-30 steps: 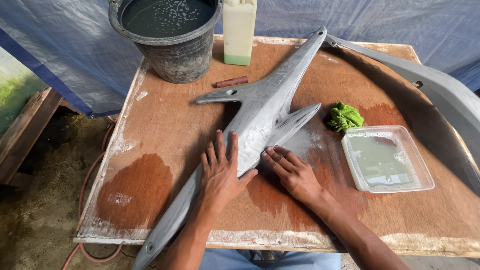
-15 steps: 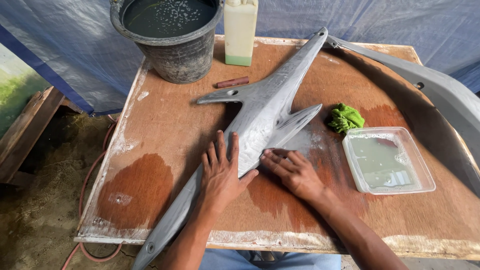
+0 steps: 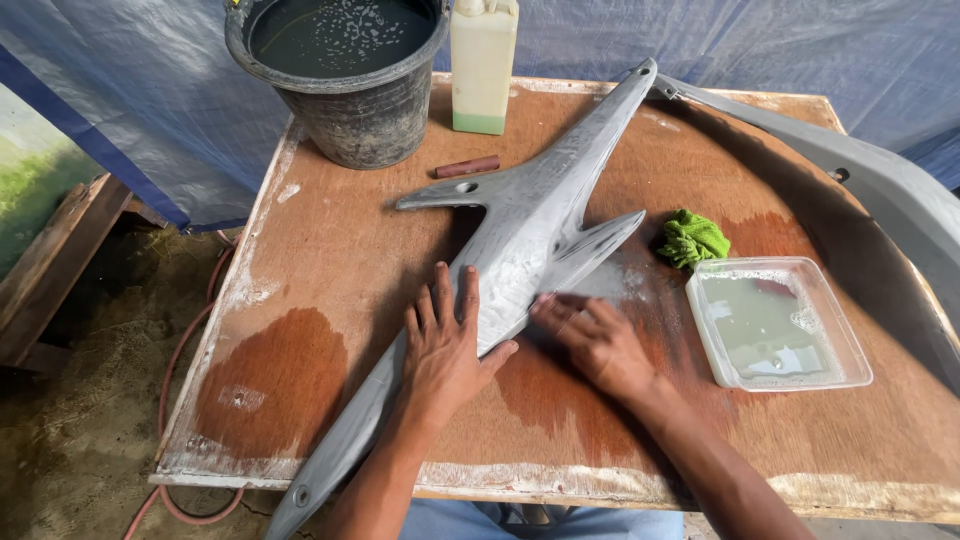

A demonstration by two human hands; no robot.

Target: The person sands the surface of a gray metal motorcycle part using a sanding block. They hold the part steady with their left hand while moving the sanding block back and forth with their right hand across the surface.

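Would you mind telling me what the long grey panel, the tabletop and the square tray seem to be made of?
Grey panel: probably moulded plastic, with a dull, matt, whitish-smeared surface and thin curved edges. Tabletop: plywood by its look, reddish-brown with visible grain, wet patches and worn pale edges. Square tray: clear plastic, see-through walls, holding cloudy liquid.

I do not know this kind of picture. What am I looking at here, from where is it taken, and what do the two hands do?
There is no machine here: a person works with two bare hands. The camera sits on the person's head and looks down, so the arms enter from the bottom edge. A wooden table, wet in patches, carries a long grey panel with pointed arms. The left hand lies flat on the panel. The right hand presses its fingers at the panel's edge; whether something lies under them I cannot tell. Nearby are a green cloth, a clear tray of cloudy liquid, a black bucket of water, a pale bottle and a second grey panel.
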